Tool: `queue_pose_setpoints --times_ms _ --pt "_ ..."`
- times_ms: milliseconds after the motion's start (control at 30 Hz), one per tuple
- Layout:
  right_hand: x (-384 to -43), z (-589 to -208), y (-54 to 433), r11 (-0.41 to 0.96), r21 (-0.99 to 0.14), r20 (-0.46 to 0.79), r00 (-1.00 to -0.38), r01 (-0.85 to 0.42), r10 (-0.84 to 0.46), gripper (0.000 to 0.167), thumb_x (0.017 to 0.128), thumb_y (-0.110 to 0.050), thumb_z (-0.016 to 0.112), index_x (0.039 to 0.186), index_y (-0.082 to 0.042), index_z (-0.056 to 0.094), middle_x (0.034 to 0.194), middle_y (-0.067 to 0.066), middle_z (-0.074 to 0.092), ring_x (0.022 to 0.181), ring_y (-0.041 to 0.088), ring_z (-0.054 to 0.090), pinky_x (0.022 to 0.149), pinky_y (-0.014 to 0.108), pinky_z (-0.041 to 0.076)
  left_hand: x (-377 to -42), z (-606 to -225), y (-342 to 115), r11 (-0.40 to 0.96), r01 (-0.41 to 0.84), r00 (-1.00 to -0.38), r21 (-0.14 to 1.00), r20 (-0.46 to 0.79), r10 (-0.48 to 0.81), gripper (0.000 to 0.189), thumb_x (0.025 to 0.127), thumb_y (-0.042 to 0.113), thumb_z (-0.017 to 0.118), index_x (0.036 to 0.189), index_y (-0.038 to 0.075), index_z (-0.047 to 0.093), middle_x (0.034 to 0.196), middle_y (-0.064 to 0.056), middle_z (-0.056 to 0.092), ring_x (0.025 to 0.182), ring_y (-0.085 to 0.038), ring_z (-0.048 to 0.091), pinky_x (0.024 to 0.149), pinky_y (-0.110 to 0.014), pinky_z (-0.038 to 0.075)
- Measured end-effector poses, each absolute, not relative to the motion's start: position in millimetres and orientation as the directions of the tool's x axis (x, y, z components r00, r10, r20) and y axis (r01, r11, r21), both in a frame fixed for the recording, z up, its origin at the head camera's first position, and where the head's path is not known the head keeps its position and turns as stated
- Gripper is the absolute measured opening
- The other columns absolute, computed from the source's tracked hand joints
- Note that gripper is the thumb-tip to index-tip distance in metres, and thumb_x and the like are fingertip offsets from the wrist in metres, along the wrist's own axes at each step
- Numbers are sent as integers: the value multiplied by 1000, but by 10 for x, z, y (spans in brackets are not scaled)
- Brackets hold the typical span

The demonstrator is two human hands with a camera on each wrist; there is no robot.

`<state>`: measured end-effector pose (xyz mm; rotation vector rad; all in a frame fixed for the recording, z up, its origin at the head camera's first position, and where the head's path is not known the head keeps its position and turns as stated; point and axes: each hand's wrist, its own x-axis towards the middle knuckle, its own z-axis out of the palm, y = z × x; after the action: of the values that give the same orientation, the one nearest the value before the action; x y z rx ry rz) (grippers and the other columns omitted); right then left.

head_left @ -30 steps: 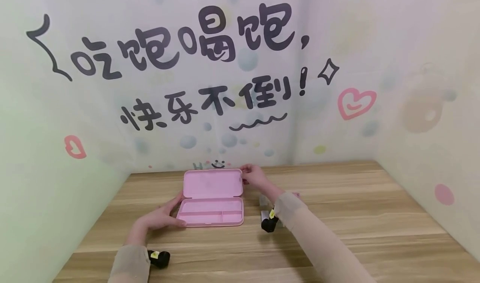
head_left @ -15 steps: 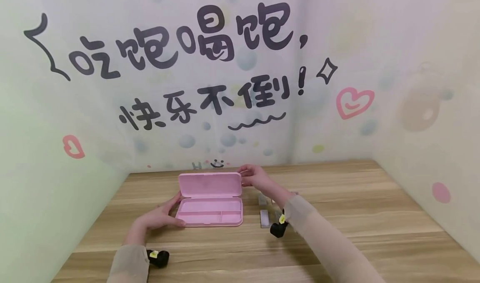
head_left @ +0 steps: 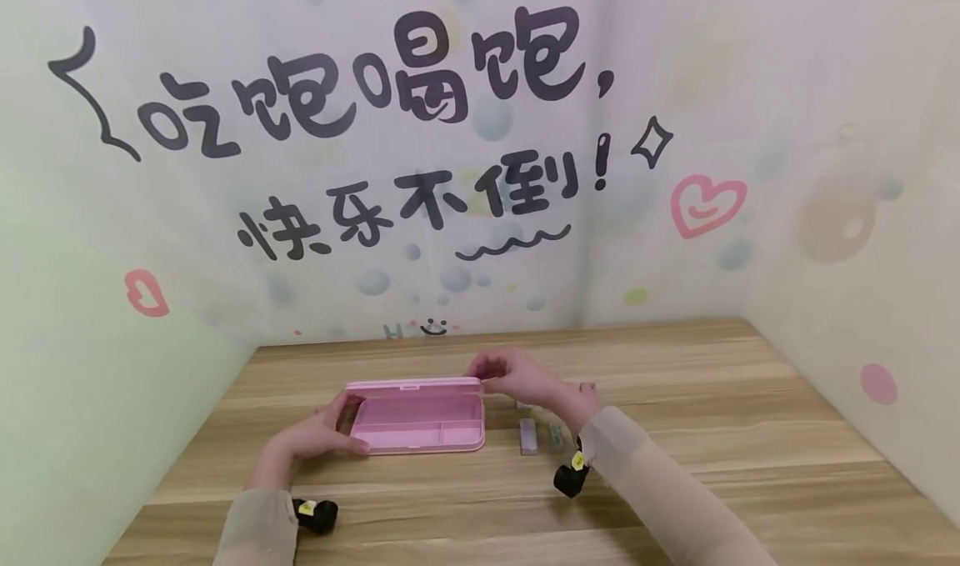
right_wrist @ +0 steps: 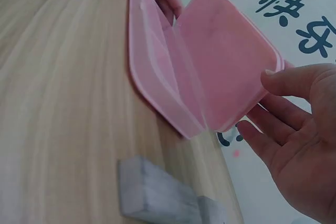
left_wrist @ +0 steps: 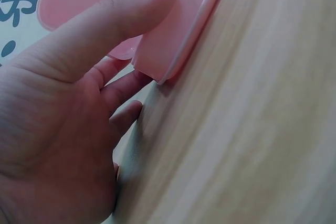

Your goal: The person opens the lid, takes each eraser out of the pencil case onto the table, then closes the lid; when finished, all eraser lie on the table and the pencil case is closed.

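Observation:
A pink pencil case lies on the wooden table, its divided base facing up and its lid tilted partway over it. At the case's left end, my left hand grips the base, thumb at the front corner and fingers behind. In the left wrist view, that thumb reaches over the pink tray. My right hand holds the right end of the lid. The right wrist view shows its thumb on the lid's inner side, with the other fingers behind. No items are visible in the compartments.
Right of the case lies a small grey block, also seen large in the right wrist view. Beside it is a small translucent piece. More small items behind are partly hidden by the right arm. A printed wall sheet rises behind the table.
The lid has swung from nearly upright down and forward over the base, with my right hand moving along with it. My left hand has stayed at the left end.

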<state>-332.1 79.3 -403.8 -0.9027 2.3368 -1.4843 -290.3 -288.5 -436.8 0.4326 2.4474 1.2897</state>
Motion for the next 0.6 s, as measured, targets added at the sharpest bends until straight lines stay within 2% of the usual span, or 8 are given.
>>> queue_pose_setpoints --times_ms 100,167,300,467,600 --pt "-3252 -4062 811 319 -851 122 -748 -417 -652 25 89 0 64 111 -10 71 115 5 68 113 23 60 93 34 49 -2909 -4370 -2897 520 143 -884 842 -127 449 104 75 18 84 151 6 13 148 -30 28 137 -47 23 110 -61 13" --pt "-3210 -4084 820 351 -817 120 -730 -457 -673 26 90 -1 62 112 -11 72 122 6 66 118 24 57 96 36 47 -2919 -4376 -2906 520 180 -877 835 -103 470 97 76 17 84 148 9 20 143 -26 37 131 -42 32 107 -57 21" --pt "-3146 -4148 822 403 -743 134 -708 -535 -693 25 92 -9 60 112 -15 74 132 6 59 126 25 50 100 39 44 -2926 -4376 -2905 557 206 -874 804 -105 474 92 77 22 83 145 10 24 139 -20 40 123 -34 39 101 -48 32" --pt "-3085 -4216 780 410 -728 164 -720 -550 -675 20 91 -22 67 108 -16 74 134 9 58 126 26 51 101 41 43 -2928 -4370 -2897 586 197 -882 786 -119 456 93 77 26 83 146 10 22 141 -22 37 122 -36 39 100 -52 31" --pt "-3054 -4244 720 430 -726 168 -745 -537 -646 17 88 -24 72 103 -17 75 131 8 59 123 25 52 100 39 44 -2926 -4366 -2915 604 198 -886 772 -121 447 95 76 27 83 147 11 22 145 -26 31 127 -42 34 102 -59 26"
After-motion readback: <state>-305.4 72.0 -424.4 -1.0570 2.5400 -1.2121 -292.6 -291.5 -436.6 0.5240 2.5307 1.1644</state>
